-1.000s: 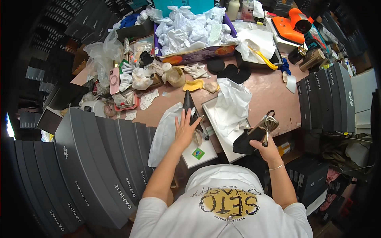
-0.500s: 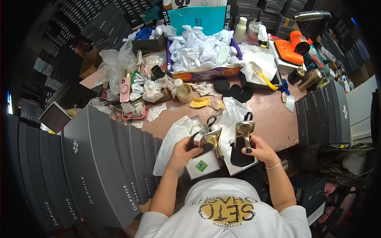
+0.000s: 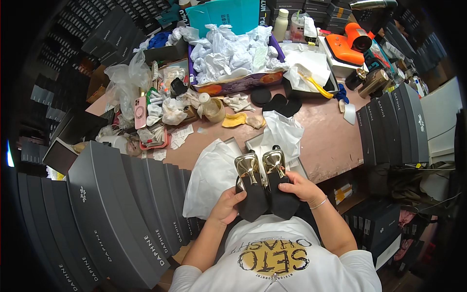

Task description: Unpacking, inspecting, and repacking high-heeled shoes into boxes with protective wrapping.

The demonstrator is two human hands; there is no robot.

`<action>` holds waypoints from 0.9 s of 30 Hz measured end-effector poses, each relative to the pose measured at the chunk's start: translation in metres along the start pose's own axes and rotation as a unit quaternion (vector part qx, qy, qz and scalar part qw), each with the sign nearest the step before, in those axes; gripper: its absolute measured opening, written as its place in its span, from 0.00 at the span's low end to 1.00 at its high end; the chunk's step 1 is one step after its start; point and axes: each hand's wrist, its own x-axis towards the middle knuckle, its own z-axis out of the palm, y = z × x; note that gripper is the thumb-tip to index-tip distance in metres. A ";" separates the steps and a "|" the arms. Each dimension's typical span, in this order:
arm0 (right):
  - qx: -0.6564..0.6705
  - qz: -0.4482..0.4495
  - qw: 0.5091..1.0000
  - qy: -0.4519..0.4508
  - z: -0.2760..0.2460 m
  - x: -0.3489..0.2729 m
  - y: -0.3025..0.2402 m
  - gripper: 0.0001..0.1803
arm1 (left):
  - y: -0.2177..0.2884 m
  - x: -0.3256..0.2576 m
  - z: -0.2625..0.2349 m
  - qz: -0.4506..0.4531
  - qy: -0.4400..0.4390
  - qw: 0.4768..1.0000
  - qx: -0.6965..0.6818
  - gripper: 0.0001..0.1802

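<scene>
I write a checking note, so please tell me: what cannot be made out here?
In the head view:
Left hand: most fingertips, hidden behind the left shoe.
Phone: screen, turned away.
Purple box: bottom, covered by crumpled paper.
Gray boxes, far left: cut off by the picture's dark rim.

The single view comes from the left of two fisheye cameras worn on the person's head, facing steeply downward and forward. The white shirt point(image 3: 277, 233) fills the lower edge, close under the lens, and the forearms point(image 3: 208, 239) run up from there. The left hand point(image 3: 226, 203) and right hand point(image 3: 298, 187) lie near, below mid-frame; the counter point(image 3: 326, 138) extends farther off above them. Grey boxes point(image 3: 114, 221) bow toward the rim, where darkness probably hides some detail.
</scene>
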 end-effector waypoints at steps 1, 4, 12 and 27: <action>0.005 0.005 1.000 0.003 0.000 0.000 0.000 0.24 | 0.000 0.001 0.001 -0.003 0.002 1.000 -0.005 0.16; 0.018 0.012 1.000 0.019 0.000 0.001 -0.003 0.22 | -0.003 0.009 -0.004 -0.021 0.012 1.000 -0.011 0.21; -0.336 0.011 0.914 0.227 -0.059 0.016 0.003 0.27 | 0.004 0.023 -0.010 -0.026 -0.007 0.998 -0.048 0.24; -0.374 0.028 0.927 -0.012 -0.006 0.037 -0.034 0.22 | -0.005 0.062 0.046 0.115 0.018 0.860 0.497 0.39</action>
